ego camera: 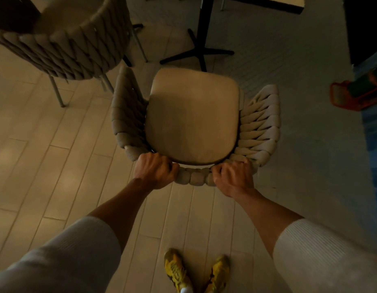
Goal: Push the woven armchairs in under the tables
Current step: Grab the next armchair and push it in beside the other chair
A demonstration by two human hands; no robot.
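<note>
A beige woven armchair (194,117) with a tan seat cushion stands on the floor just in front of me, its back toward me. My left hand (154,171) grips the top of the woven backrest on the left, and my right hand (234,176) grips it on the right. Beyond the chair's front stands the black pedestal base of a table (201,47), whose pale top shows at the upper right edge. A second woven armchair (62,45) stands at the upper left.
Pale plank flooring (45,166) spreads to the left and under me. My yellow shoes (196,271) are at the bottom. An orange and green object (356,96) lies on the floor at the right, beside a dark cabinet (363,28).
</note>
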